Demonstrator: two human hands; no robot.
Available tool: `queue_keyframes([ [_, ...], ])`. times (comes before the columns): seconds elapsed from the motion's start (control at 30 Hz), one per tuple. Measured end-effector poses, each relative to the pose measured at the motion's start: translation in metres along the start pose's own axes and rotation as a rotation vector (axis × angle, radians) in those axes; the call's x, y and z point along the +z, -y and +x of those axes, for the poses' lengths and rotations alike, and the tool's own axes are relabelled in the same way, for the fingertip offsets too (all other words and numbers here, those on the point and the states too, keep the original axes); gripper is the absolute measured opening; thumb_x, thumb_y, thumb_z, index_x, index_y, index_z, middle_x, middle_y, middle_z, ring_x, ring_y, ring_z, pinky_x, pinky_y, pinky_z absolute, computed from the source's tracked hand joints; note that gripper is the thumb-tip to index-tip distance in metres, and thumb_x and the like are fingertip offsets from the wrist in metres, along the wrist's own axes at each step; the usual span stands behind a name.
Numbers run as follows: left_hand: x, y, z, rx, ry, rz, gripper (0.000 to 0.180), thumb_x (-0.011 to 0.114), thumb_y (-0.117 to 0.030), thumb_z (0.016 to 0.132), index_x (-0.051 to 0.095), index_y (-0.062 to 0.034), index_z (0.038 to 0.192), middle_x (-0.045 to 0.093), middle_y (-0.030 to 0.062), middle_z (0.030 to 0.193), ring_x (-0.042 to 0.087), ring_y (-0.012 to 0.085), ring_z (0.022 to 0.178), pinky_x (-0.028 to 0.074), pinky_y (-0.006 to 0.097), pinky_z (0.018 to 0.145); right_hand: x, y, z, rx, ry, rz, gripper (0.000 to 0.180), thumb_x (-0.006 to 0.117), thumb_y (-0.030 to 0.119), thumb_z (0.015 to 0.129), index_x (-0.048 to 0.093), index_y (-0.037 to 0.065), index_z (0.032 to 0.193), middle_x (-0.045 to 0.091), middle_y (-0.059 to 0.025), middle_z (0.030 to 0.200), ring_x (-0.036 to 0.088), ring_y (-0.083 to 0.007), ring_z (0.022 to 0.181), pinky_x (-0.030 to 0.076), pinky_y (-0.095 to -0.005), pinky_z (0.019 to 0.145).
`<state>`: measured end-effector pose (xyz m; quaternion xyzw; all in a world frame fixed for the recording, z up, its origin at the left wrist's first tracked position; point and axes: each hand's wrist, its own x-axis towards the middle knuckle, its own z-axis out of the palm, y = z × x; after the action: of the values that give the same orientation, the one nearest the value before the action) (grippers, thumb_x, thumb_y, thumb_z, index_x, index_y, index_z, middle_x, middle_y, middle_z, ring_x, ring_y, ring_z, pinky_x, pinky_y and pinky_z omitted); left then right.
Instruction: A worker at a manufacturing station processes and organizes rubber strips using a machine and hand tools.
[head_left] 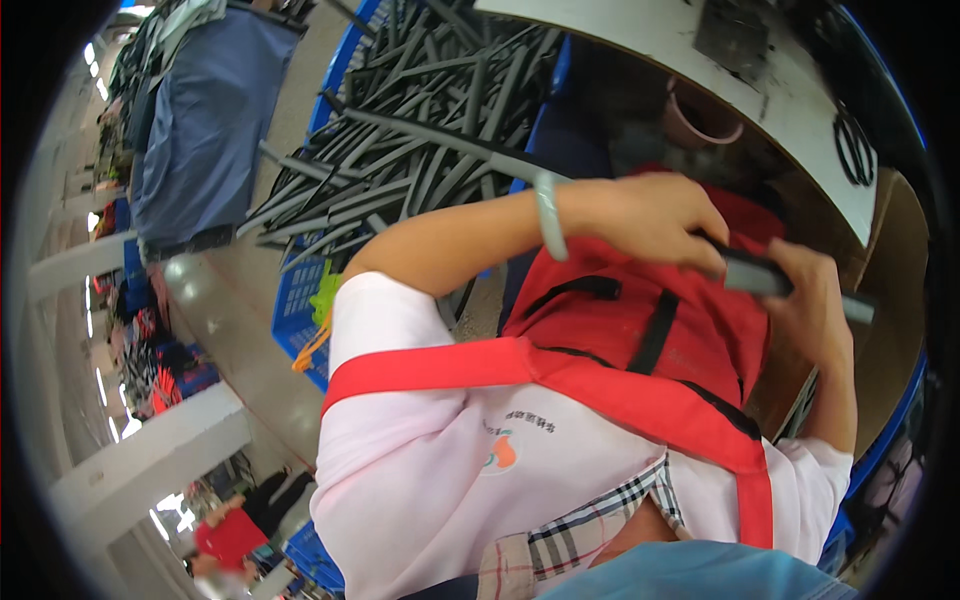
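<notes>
A grey and black strip (757, 275) is stretched between my two hands above my red apron (690, 340). My left hand (660, 222), with a pale green bangle (550, 215) at its wrist, closes its fingers round the strip's left part. Farther right, my right hand (808, 295) grips it, slightly blurred, and a short grey end sticks out past that hand. Behind my left forearm, a similar long strip (430, 132) reaches out of the basket. Whether it is the same piece as the held one, I cannot tell.
To the left stands a blue plastic basket (296, 300) heaped with grey and black strips (450, 80). A white table (640, 25) with a black coil (853, 150) lies ahead, a pink bucket (700, 118) under it. Cardboard (895, 290) stands at right. A person in red (235, 535) is far off at left.
</notes>
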<state>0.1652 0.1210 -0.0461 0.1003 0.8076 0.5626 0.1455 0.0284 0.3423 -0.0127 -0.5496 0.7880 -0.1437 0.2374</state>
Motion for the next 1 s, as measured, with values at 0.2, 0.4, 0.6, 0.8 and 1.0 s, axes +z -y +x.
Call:
queue_keyframes([
  [0.2, -0.026, 0.012, 0.005, -0.154, -0.072, 0.051, 0.032, 0.066, -0.027, 0.091, 0.068, 0.0027, 0.100, 0.063, 0.0061, 0.074, 0.056, 0.0100, 0.069, 0.047, 0.027, 0.066, 0.001, -0.011, 0.015, 0.042, -0.080, 0.058, 0.033, 0.069, 0.000, 0.065, 0.054, -0.003, 0.093, 0.057, -0.0239, 0.084, 0.054, -0.0450, 0.082, 0.046, -0.0411, 0.070],
  [0.4, 0.023, 0.021, 0.005, -0.093, -0.138, -0.350, 0.022, 0.067, -0.018, 0.088, 0.071, 0.0017, 0.097, 0.066, 0.0032, 0.072, 0.058, 0.0077, 0.066, 0.047, 0.025, 0.061, 0.004, -0.025, -0.007, 0.020, 0.058, 0.104, 0.034, 0.073, 0.003, 0.062, 0.053, -0.003, 0.090, 0.055, -0.0229, 0.080, 0.057, -0.0404, 0.075, 0.045, -0.0385, 0.067],
  [0.6, 0.036, -0.071, 0.029, 0.373, -0.160, -0.631, 0.019, 0.067, -0.015, 0.083, 0.073, 0.0017, 0.090, 0.068, 0.0123, 0.071, 0.064, 0.0138, 0.066, 0.049, 0.028, 0.062, -0.044, -0.003, -0.035, -0.206, 0.076, 0.429, 0.029, 0.076, 0.010, 0.057, 0.069, 0.002, 0.083, 0.064, -0.0103, 0.068, 0.066, -0.0176, 0.063, 0.048, -0.0283, 0.060],
  [0.8, 0.043, -0.066, 0.042, 0.345, -0.140, -0.571, 0.024, 0.063, -0.020, 0.087, 0.071, 0.0012, 0.092, 0.069, 0.0123, 0.071, 0.065, 0.0161, 0.064, 0.050, 0.030, 0.062, -0.048, -0.035, -0.061, -0.189, -0.063, 0.436, 0.029, 0.083, 0.019, 0.062, 0.067, 0.006, 0.083, 0.067, -0.0101, 0.075, 0.066, -0.0224, 0.068, 0.048, -0.0309, 0.061],
  [1.0, -0.073, 0.074, -0.007, 0.153, -0.872, 0.669, 0.036, 0.070, -0.034, 0.076, 0.073, -0.0106, 0.104, 0.070, 0.0152, 0.097, 0.067, 0.0314, 0.090, 0.053, 0.038, 0.082, -0.065, -0.077, -0.158, -0.362, -0.478, -0.211, 0.055, 0.075, 0.028, 0.075, 0.058, -0.004, 0.117, 0.065, -0.0172, 0.094, 0.064, -0.0313, 0.082, 0.049, -0.0402, 0.074],
])
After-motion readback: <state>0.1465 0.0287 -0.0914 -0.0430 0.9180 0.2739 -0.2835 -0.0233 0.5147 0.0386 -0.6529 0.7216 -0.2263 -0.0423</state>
